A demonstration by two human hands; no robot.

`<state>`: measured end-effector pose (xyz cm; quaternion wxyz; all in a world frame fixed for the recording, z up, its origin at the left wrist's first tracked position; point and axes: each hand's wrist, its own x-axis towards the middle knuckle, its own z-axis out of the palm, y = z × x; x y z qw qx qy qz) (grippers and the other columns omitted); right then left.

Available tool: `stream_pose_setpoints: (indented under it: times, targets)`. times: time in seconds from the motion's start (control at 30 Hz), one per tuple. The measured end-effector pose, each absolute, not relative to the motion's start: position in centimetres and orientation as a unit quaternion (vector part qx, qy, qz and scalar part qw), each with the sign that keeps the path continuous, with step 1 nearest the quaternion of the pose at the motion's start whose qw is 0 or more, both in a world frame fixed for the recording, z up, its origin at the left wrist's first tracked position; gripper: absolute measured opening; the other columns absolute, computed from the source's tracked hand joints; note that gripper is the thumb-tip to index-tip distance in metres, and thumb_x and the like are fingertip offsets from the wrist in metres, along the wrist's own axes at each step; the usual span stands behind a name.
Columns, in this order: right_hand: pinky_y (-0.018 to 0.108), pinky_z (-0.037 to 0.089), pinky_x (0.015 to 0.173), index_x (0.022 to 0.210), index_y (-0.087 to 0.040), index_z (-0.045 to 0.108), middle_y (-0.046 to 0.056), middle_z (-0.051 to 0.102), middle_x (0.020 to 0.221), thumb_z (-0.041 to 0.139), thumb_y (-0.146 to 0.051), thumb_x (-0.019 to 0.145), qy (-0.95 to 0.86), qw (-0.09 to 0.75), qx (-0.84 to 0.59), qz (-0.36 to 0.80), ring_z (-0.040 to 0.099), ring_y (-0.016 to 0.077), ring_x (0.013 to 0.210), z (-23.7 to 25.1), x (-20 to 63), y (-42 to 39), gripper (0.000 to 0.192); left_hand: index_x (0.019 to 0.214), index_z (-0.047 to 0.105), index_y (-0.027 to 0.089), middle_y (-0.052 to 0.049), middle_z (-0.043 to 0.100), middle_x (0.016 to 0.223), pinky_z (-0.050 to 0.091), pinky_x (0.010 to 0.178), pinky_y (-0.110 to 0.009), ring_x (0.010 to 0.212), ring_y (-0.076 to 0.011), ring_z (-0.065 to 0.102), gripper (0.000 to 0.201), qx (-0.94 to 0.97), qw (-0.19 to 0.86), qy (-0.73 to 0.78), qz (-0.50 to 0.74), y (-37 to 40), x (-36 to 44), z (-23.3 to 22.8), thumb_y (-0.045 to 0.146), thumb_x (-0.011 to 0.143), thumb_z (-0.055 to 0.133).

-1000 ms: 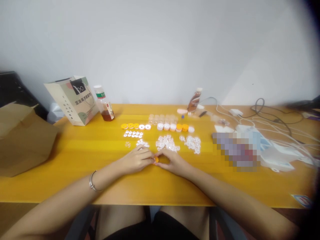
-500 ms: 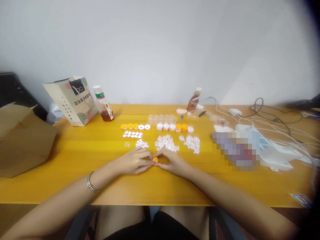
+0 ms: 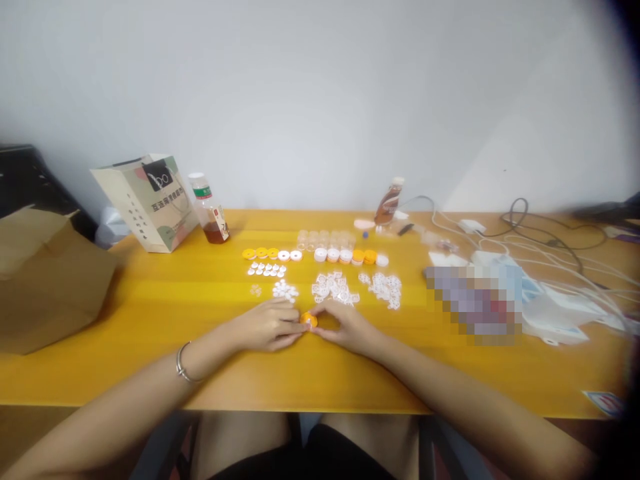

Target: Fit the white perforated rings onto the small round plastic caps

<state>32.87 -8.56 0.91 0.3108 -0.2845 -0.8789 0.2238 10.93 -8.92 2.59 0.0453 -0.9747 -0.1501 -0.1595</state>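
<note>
Both of my hands rest on the yellow table (image 3: 150,313), fingertips meeting around a small orange cap (image 3: 309,320). My left hand (image 3: 267,326), with a bracelet on its wrist, pinches the cap from the left. My right hand (image 3: 347,327) pinches it from the right. Just beyond my fingers lie heaps of small white plastic pieces (image 3: 334,288) and a smaller white heap (image 3: 285,291). Behind them runs a row of orange and white caps (image 3: 273,254) and another row (image 3: 350,255).
A paper gift bag (image 3: 150,200) and a drink bottle (image 3: 210,210) stand at the back left. A brown paper bag (image 3: 45,280) lies at the left edge. A second bottle (image 3: 390,200) stands at the back. White cables (image 3: 545,247) and plastic packets (image 3: 550,307) cover the right side.
My hands stay together at the same spot. The orange cap has shifted slightly left between my fingertips. The view has moved a little.
</note>
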Motion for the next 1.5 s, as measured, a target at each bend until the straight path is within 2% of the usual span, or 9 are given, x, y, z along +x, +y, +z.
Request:
stream_pose_setpoints:
  times: [0.1,0.23,0.43,0.53,0.73,1.3,1.5]
  targets:
    - [0.029,0.047,0.073,0.093,-0.019,0.055,0.005,0.062,0.086,0.056,-0.023,0.075,-0.879,0.303,-0.286,0.232,0.058,0.0161,0.080,0.9,32.9,-8.5,0.018,0.105,0.057,0.020,-0.004,0.058,0.072,0.039,0.063,-0.028,0.068,-0.0130,0.050,0.025,-0.962,0.031,-0.174,-0.206,-8.4,10.3,2.6,0.020,0.084,0.044]
    - [0.030,0.047,0.074,0.094,-0.018,0.054,0.006,0.062,0.088,0.056,-0.024,0.076,-0.878,0.293,-0.295,0.239,0.059,0.0165,0.081,0.9,33.0,-8.5,0.020,0.102,0.059,0.020,-0.004,0.060,0.080,0.040,0.069,-0.028,0.075,-0.0141,0.052,0.023,-0.924,0.028,-0.278,-0.261,-6.5,8.6,2.4,0.021,0.084,0.044]
    - [0.030,0.047,0.075,0.094,-0.019,0.054,0.006,0.062,0.089,0.056,-0.025,0.076,-0.879,0.290,-0.293,0.239,0.059,0.0166,0.082,0.9,33.0,-8.5,0.019,0.102,0.059,0.024,-0.004,0.059,0.093,0.036,0.077,-0.030,0.088,-0.0164,0.052,0.025,-0.890,0.016,-0.394,-0.231,-4.6,7.0,2.0,0.024,0.085,0.042]
    - [0.030,0.048,0.075,0.094,-0.019,0.054,0.006,0.062,0.089,0.056,-0.026,0.076,-0.880,0.288,-0.296,0.234,0.059,0.0167,0.082,0.9,33.1,-8.5,0.020,0.101,0.059,0.027,-0.002,0.059,0.097,0.032,0.080,-0.030,0.092,-0.0161,0.051,0.024,-0.893,0.015,-0.398,-0.207,-4.7,7.1,1.9,0.023,0.084,0.043]
    - [0.031,0.047,0.076,0.095,-0.019,0.054,0.006,0.062,0.090,0.056,-0.026,0.076,-0.882,0.287,-0.294,0.231,0.058,0.0168,0.083,0.9,33.1,-8.5,0.020,0.098,0.061,0.027,-0.002,0.059,0.096,0.027,0.078,-0.029,0.090,-0.0150,0.050,0.022,-0.902,0.036,-0.382,-0.199,-5.0,7.3,2.1,0.024,0.084,0.044]
    - [0.031,0.047,0.075,0.096,-0.018,0.054,0.006,0.062,0.090,0.055,-0.026,0.077,-0.884,0.279,-0.292,0.237,0.058,0.0166,0.083,1.1,33.0,-8.6,0.020,0.093,0.061,0.022,-0.002,0.059,0.090,0.028,0.078,-0.029,0.085,-0.0149,0.049,0.018,-0.905,0.031,-0.373,-0.200,-5.0,7.6,2.0,0.026,0.085,0.045]
    - [0.031,0.047,0.075,0.095,-0.019,0.054,0.007,0.062,0.090,0.056,-0.026,0.077,-0.882,0.282,-0.293,0.239,0.059,0.0172,0.083,1.1,33.0,-8.6,0.020,0.097,0.060,0.024,-0.003,0.059,0.093,0.029,0.077,-0.029,0.087,-0.0151,0.050,0.020,-0.909,0.033,-0.364,-0.199,-4.9,7.5,1.8,0.027,0.085,0.044]
